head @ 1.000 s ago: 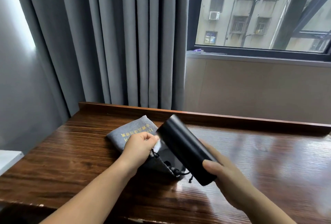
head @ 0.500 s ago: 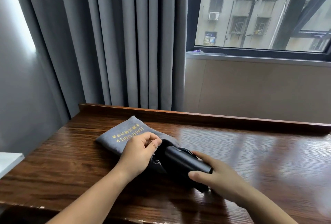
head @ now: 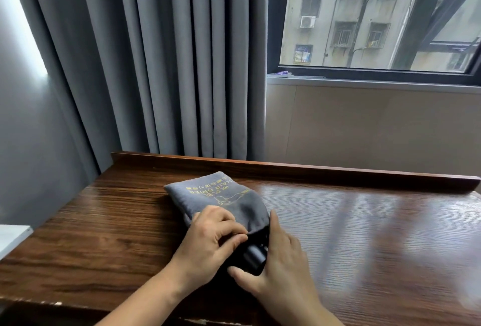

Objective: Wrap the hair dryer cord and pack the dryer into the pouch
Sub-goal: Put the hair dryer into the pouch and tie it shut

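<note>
Against a wall hung with grey pleated curtains (head: 161, 60), a dark, glossy wooden table (head: 364, 242) with a raised back lip is seen, and a dark-framed window (head: 377, 18) at the upper right looks out on a pale apartment block. A white surface edge (head: 13, 237) is glimpsed at the far left. On the table a grey fabric pouch (head: 221, 200) printed with yellow lettering and a dryer outline is laid flat, its closed end turned toward the curtains and its mouth toward the person. Compared with half a second ago, the black hair dryer (head: 253, 252) has been pushed much deeper into the pouch, so that only its near end is now exposed at the opening, where before most of the barrel was outside; the pouch has also been shifted to the right and drawn over the dryer. The left hand (head: 208, 242) is curled, with thumb and fingers pinching the pouch's rim at the mouth. The right hand (head: 276, 265) is wrapped round the exposed end of the dryer, thumb beneath and index finger stretched along the pouch's right side. The cord cannot be made out.
</note>
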{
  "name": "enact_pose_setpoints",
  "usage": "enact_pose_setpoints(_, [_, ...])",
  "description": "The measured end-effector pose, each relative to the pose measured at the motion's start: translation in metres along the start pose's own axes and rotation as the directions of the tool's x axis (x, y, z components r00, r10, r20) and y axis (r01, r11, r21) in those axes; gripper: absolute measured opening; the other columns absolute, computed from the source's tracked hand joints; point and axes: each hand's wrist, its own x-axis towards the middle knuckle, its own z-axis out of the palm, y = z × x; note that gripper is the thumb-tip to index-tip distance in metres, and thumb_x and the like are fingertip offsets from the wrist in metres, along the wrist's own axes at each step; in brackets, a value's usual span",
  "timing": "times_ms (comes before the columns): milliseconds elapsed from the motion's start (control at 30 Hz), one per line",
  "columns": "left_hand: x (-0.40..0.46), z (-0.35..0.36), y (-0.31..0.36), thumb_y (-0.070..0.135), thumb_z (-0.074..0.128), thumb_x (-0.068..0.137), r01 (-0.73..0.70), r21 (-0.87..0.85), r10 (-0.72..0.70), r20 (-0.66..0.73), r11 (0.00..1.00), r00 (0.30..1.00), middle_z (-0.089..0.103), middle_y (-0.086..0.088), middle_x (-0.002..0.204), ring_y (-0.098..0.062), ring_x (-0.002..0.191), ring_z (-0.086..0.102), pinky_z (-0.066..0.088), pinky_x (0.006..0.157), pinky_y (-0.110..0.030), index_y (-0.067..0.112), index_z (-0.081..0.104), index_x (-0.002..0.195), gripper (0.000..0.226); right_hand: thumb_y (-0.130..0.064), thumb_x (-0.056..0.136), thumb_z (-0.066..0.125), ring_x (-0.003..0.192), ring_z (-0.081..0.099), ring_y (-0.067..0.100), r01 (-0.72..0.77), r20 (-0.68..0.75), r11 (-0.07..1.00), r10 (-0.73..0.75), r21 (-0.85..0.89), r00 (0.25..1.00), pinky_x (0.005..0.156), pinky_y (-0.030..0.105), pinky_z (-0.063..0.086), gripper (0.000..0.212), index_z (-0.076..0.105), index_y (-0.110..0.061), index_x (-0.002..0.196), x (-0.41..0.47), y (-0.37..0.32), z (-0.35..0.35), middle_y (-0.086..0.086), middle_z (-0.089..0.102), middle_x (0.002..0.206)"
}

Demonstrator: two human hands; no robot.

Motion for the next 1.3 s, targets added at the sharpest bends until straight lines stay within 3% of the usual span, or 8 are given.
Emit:
enact_pose_setpoints(133, [-0.029, 0.004, -0.012, 0.065, 0.049, 0.079, 0.257, 0.096, -0.255, -0.032, 0.962, 0.966, 0.034, 0.017, 0.149, -0.008, 0.148, 0.012, 0.017, 0.117, -0.036, 0.048, 0.059, 0.116, 0.042, -0.1, 0.041, 0.041, 0.144, 0.006, -0.005, 0.124, 0.148, 0.988, -0.137, 0.095, 0.979, 0.116, 0.015, 0.013, 0.138, -0.008, -0.035, 0.153, 0.0, 0.004, -0.007, -0.026, 0.002, 0.157])
enact_pose_setpoints(233, [-0.046, 0.001, -0.008, 0.092, 0.038, 0.067, 0.349, -0.001, -0.347, 0.123, 0.937, 0.93, -0.009, 0.021, 0.16, 0.002, 0.145, -0.025, -0.001, 0.119, -0.03, 0.056, 0.035, 0.138, 0.079, -0.082, 0.069, 0.053, 0.124, 0.03, -0.026, 0.181, 0.112, 0.948, -0.216, 0.263, 0.97, 0.097, 0.0, 0.025, 0.079, 0.018, -0.061, 0.137, 0.005, 0.013, -0.022, -0.054, 0.027, 0.131])
enact_pose_setpoints(300, [-0.051, -0.002, -0.002, 0.095, 0.05, 0.057, 0.363, -0.02, -0.352, 0.194, 0.932, 0.916, -0.022, 0.022, 0.157, 0.003, 0.141, -0.034, -0.004, 0.117, -0.028, 0.059, 0.021, 0.139, 0.094, -0.056, 0.089, 0.044, 0.123, 0.039, -0.02, 0.141, 0.021, 0.925, -0.159, 0.354, 0.987, 0.099, 0.004, 0.03, 0.038, 0.034, -0.062, 0.125, 0.016, 0.03, -0.021, -0.045, 0.04, 0.128])
enact_pose_setpoints(500, [-0.05, 0.003, 0.002, 0.074, 0.073, 0.058, 0.276, 0.068, -0.284, 0.261, 0.959, 0.923, -0.038, 0.026, 0.152, -0.003, 0.138, -0.041, -0.002, 0.115, -0.025, 0.059, 0.009, 0.144, 0.108, -0.002, 0.1, 0.046, 0.125, 0.056, 0.007, -0.051, 0.252, 0.777, -0.141, 0.628, 0.957, 0.098, 0.011, 0.042, 0.049, 0.042, -0.035, 0.137, 0.04, 0.047, -0.011, -0.002, 0.059, 0.136])
enact_pose_setpoints(633, [-0.049, 0.002, -0.008, 0.049, 0.068, 0.073, 0.267, -0.013, -0.252, 0.287, 0.964, 0.924, -0.021, 0.03, 0.158, 0.004, 0.145, -0.022, 0.0, 0.116, -0.016, 0.067, 0.014, 0.14, 0.088, -0.003, 0.096, 0.054, 0.105, 0.069, 0.015, -0.05, 0.301, 0.776, -0.183, 0.629, 0.936, 0.089, 0.031, 0.054, 0.034, 0.064, -0.023, 0.122, 0.046, 0.042, -0.007, 0.0, 0.075, 0.109])
enact_pose_setpoints(867, [-0.052, 0.002, -0.026, 0.041, 0.084, 0.07, 0.344, -0.115, -0.346, 0.0, 0.932, 0.938, 0.058, 0.034, 0.126, 0.013, 0.119, 0.053, 0.034, 0.099, -0.003, 0.048, 0.057, 0.126, 0.063, -0.008, 0.09, 0.055, 0.068, 0.063, 0.008, 0.06, -0.128, 0.934, -0.016, 0.351, 0.992, 0.067, 0.031, 0.049, 0.021, 0.064, -0.022, 0.076, 0.043, 0.045, 0.006, -0.004, 0.069, 0.069])
enact_pose_setpoints(1133, [-0.002, -0.008, -0.012, 0.018, 0.084, 0.072, 0.358, -0.232, -0.402, -0.185, 0.904, 0.897, 0.068, 0.011, 0.1, 0.004, 0.096, 0.063, 0.042, 0.085, -0.006, 0.027, 0.07, 0.115, 0.046, -0.011, 0.095, 0.046, 0.055, 0.06, 0.011, 0.115, -0.223, 0.948, -0.048, 0.297, 0.974, 0.055, 0.027, 0.047, 0.023, 0.052, -0.018, 0.073, 0.05, 0.029, -0.02, 0.0, 0.062, 0.056])
enact_pose_setpoints(1300, [0.048, -0.028, -0.004, 0.004, 0.071, 0.086, 0.474, -0.588, -0.601, -0.027, 0.655, 0.798, 0.077, 0.001, 0.102, -0.015, 0.1, 0.071, 0.055, 0.089, -0.03, 0.022, 0.072, 0.111, 0.03, -0.019, 0.085, 0.043, 0.061, 0.054, 0.026, 0.243, -0.372, 0.958, -0.172, 0.153, 0.912, 0.058, 0.044, 0.045, 0.018, 0.045, -0.015, 0.068, 0.076, -0.007, -0.074, 0.003, 0.059, 0.06])
